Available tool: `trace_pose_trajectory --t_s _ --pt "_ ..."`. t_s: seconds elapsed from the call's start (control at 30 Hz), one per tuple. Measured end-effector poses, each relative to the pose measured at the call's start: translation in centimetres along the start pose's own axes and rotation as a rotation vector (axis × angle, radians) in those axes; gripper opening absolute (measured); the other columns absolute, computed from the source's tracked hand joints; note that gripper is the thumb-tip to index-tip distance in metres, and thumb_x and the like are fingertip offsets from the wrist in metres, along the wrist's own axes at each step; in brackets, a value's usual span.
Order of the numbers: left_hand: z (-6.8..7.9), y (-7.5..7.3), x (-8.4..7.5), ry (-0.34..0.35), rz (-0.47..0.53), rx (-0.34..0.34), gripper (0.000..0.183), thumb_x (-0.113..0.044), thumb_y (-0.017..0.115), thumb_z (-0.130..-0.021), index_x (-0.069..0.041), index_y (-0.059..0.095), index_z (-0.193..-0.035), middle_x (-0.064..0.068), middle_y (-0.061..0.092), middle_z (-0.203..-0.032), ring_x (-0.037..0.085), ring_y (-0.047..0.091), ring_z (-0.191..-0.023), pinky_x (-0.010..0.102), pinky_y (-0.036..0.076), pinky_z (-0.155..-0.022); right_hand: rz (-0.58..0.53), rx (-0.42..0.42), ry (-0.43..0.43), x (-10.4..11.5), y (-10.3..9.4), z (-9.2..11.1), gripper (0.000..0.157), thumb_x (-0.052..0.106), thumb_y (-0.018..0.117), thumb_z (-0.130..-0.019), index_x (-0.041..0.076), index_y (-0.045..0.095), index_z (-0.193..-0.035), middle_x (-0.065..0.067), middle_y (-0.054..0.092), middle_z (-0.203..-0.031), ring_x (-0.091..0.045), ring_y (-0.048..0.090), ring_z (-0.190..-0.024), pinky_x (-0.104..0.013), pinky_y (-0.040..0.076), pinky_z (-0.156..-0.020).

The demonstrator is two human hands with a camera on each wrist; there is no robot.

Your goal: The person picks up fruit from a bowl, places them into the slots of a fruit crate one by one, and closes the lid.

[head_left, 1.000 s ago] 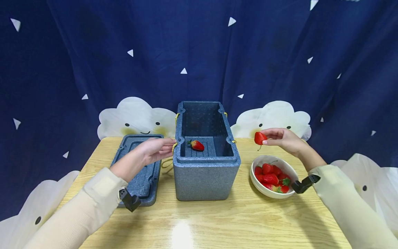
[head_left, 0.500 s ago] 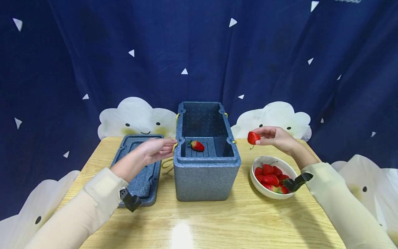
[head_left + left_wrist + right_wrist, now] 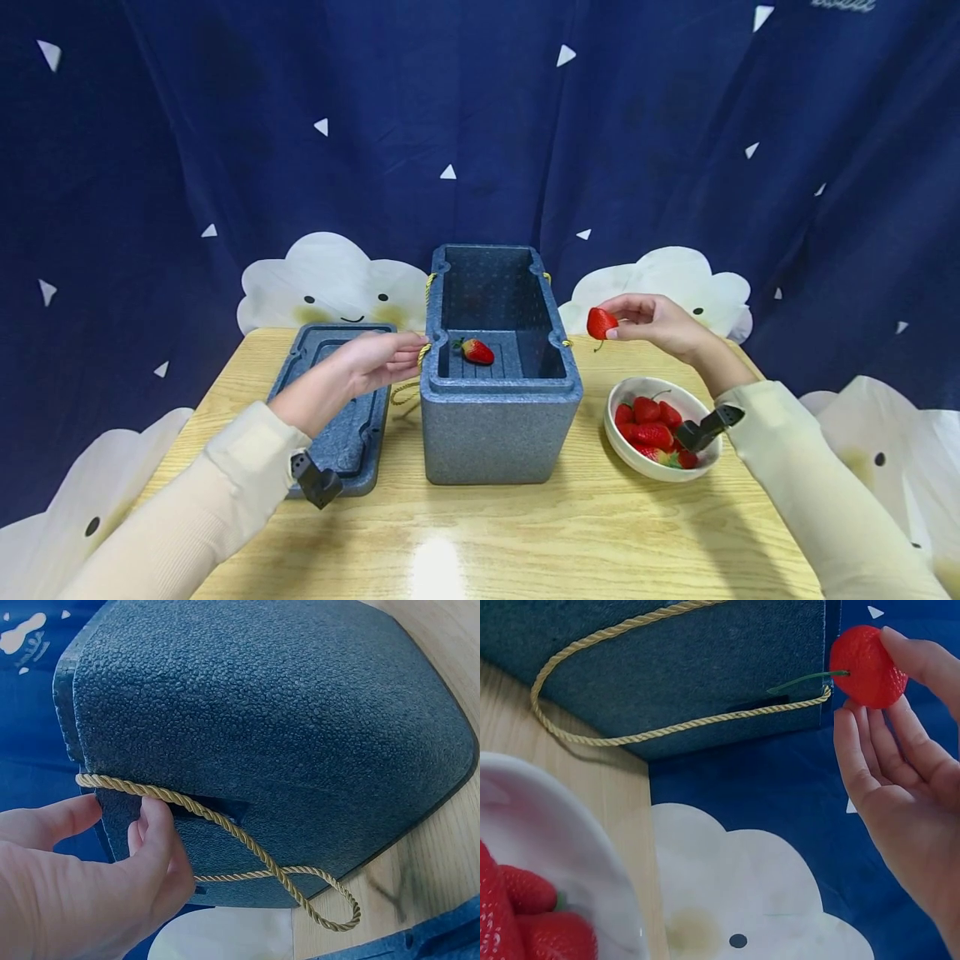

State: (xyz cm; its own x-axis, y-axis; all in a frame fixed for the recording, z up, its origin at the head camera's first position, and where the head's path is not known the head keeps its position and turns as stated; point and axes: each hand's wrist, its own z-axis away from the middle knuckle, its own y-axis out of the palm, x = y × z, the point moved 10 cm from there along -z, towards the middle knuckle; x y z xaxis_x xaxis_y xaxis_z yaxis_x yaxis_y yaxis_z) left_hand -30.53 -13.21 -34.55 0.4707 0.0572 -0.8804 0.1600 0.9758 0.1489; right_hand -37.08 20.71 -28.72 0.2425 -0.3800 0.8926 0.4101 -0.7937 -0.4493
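My right hand (image 3: pixel 653 326) pinches a red strawberry (image 3: pixel 601 323) between thumb and fingers, above and behind the white bowl, to the right of the box. A thin green stem (image 3: pixel 810 679) hangs from it in the right wrist view. The blue-grey foam box (image 3: pixel 495 437) stands uncovered in the middle of the table. One strawberry (image 3: pixel 477 352) with green leaves lies on its floor. My left hand (image 3: pixel 381 362) rests its fingertips against the box's left side near the rim, beside the yellow rope (image 3: pixel 247 841); its fingers look relaxed.
The white bowl (image 3: pixel 617 444) at right holds several strawberries (image 3: pixel 651 433); the right wrist camera (image 3: pixel 708 427) partly covers them. The box's lid (image 3: pixel 345 454) lies on the wooden table (image 3: pixel 510 533) at left, under my left forearm. A dark blue curtain (image 3: pixel 487 108) hangs behind.
My right hand has moved left and slightly up with the strawberry, closer to the box. The left hand has stayed at the box's left side.
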Motion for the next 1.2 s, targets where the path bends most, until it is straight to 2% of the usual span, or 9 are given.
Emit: trace_pose_trajectory --t_s 0.27,0.53,0.73,1.03,1.2 --pt "0.3 -0.2 0.0 0.0 0.002 -0.008 0.054 -0.015 0.048 -0.1 0.003 0.027 -0.147 0.02 0.027 -0.152 0.026 0.036 -0.137 0.036 0.035 -0.118 0.036 -0.015 0.0 0.9 0.4 -0.9 0.025 0.009 0.068 -0.088 0.014 0.064 -0.111 0.015 0.07 -0.095 -0.004 0.065 -0.089 -0.014 0.055 -0.081" --pt "0.4 -0.5 0.0 -0.008 0.002 -0.022 0.053 -0.015 0.048 -0.1 0.004 0.029 -0.146 0.019 0.029 -0.15 0.024 0.039 -0.133 0.035 0.037 -0.117 0.011 0.028 -0.078 2.5 0.9 -2.0 0.024 0.004 0.064 -0.088 0.013 0.064 -0.111 0.014 0.07 -0.096 -0.005 0.065 -0.089 -0.015 0.055 -0.081" --pt "0.5 -0.8 0.0 -0.007 0.005 -0.033 0.053 -0.014 0.049 -0.1 0.004 0.029 -0.146 0.018 0.031 -0.147 0.023 0.04 -0.129 0.035 0.037 -0.117 -0.003 0.051 -0.12 4.2 1.4 -2.7 0.025 0.002 0.06 -0.089 0.007 0.064 -0.114 0.012 0.07 -0.097 -0.007 0.066 -0.087 -0.016 0.056 -0.08" --pt "0.3 -0.2 0.0 -0.003 0.028 -0.02 0.052 -0.014 0.048 -0.1 0.002 0.03 -0.146 0.019 0.029 -0.152 0.027 0.035 -0.139 0.035 0.036 -0.118 -0.018 0.05 -0.122 6.0 1.6 -3.5 0.026 0.0 0.061 -0.088 0.01 0.065 -0.112 0.01 0.071 -0.096 -0.008 0.066 -0.086 -0.017 0.057 -0.08" --pt "0.2 0.0 0.1 -0.009 0.025 -0.027 0.053 -0.014 0.049 -0.099 0.002 0.03 -0.146 0.019 0.029 -0.151 0.026 0.037 -0.137 0.034 0.037 -0.117 0.012 0.007 -0.067 6.2 1.5 -3.8 0.029 0.004 0.063 -0.088 0.006 0.063 -0.117 0.009 0.07 -0.098 -0.011 0.066 -0.089 -0.019 0.057 -0.082"
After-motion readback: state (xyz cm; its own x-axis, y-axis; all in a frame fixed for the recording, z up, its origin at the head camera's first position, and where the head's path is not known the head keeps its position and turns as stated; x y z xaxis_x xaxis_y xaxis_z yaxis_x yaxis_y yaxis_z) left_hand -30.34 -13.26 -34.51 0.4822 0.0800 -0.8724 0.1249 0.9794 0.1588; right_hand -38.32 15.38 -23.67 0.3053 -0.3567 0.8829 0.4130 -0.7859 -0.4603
